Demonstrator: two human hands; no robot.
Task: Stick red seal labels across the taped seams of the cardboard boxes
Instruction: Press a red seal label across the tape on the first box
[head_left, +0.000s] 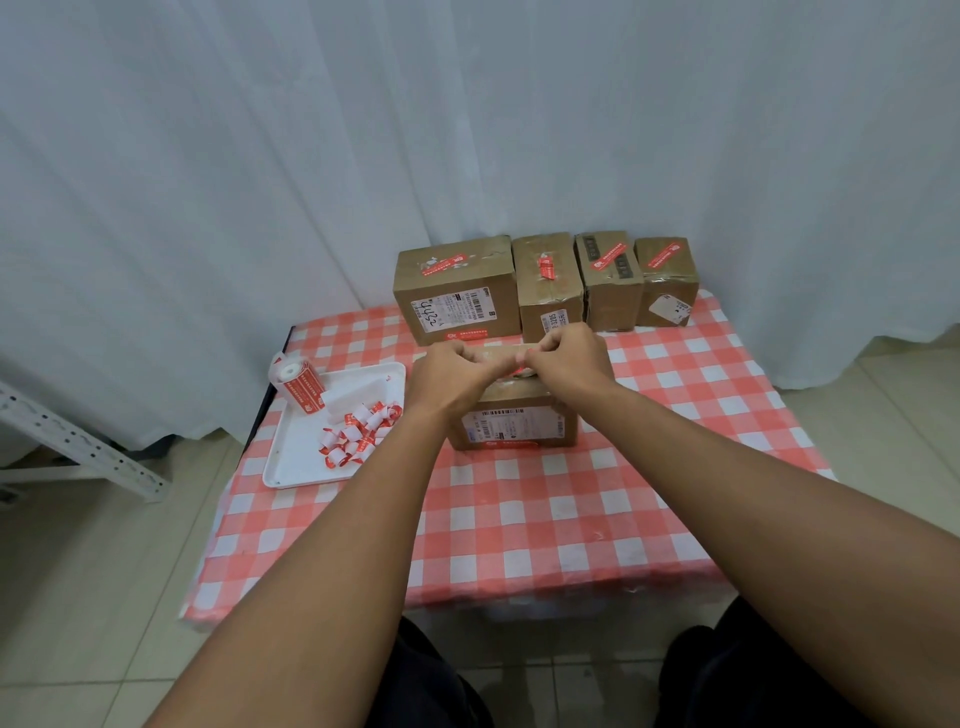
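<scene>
red-and-white checked cloth (519, 509) covers the small table, its plastic-looking surface wrinkled along the near edge. on it, near the middle, sits a brown cardboard box (514, 423) with a white printed shipping label on its near face and a red strip below that. both hands are over its top: the left hand (449, 376) and the right hand (569, 358) have fingers curled inward and meet above the taped seam, pinching a red seal label (521, 368) of which only a sliver shows between the fingertips. whether the label already touches the tape cannot be told, since the knuckles hide the box top.

behind the hands, against the white curtain (363, 156), four more cardboard boxes stand in a row, close together: a wide box (457, 296) at left, then a taller taped box (548, 291), a narrow box (610, 283), and a small box (667, 283) at right. each carries a red label on its top, laid over glossy, crinkled tape.

left of the worked box lies a white rectangular tray (291, 457) with rounded corners. a roll of red labels (296, 387) leans at its far corner, and a heap of curled red-and-white label pieces (358, 434) fills its right side, just beside the left wrist. a pale perforated metal bar (78, 441) slants over the tiled floor (104, 571) at the far left.
</scene>
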